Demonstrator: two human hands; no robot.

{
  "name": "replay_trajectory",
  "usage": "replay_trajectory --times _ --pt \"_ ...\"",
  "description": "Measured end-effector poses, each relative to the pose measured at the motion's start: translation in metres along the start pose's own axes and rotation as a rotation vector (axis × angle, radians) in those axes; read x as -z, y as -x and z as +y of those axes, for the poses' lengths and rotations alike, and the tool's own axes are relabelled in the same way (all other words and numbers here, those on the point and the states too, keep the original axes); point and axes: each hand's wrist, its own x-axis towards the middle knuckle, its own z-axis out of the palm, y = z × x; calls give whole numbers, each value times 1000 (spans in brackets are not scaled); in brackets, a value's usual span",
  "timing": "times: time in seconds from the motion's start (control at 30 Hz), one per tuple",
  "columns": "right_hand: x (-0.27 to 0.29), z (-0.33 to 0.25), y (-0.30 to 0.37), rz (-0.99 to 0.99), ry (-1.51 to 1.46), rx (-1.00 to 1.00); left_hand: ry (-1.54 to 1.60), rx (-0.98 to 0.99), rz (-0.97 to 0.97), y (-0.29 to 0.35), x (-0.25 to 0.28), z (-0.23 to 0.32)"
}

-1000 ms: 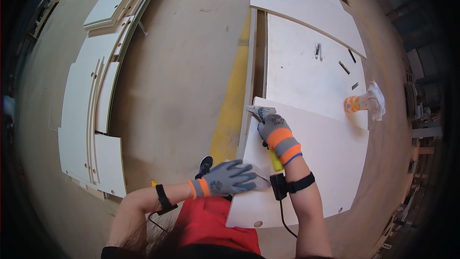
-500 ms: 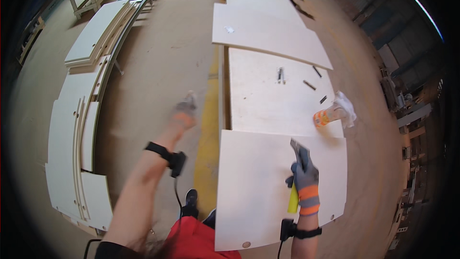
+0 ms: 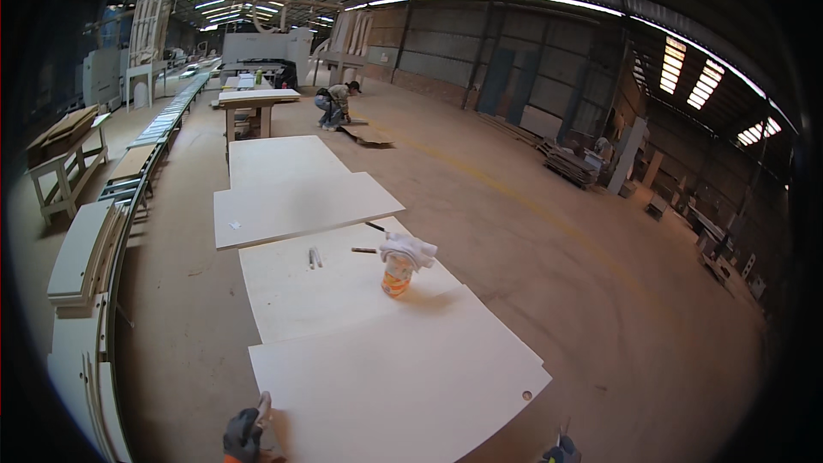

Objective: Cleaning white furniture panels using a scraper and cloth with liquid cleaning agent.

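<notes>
Grey-gloved left hand (image 3: 243, 435) at left edge of flat white panel (image 3: 386, 381), finger state unclear; grey-gloved right hand (image 3: 562, 451), fingers around slim metallic tool (image 3: 563, 429); panel's completion indeterminable.

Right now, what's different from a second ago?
The right hand moved right, beyond the board's edge, keeping the scraper. The left hand swung over the floor, then to the board's left edge. The view tilted up. The jar and cloth stayed put.
</notes>
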Motion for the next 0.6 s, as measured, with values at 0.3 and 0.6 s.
replay_trajectory --times 0.3,0.6 --pt "247 185 -20 194 316 -251 -99 -264 -205 110 -169 168" --pt "311 226 -12 270 -26 -389 566 -104 -366 8 -302 312"
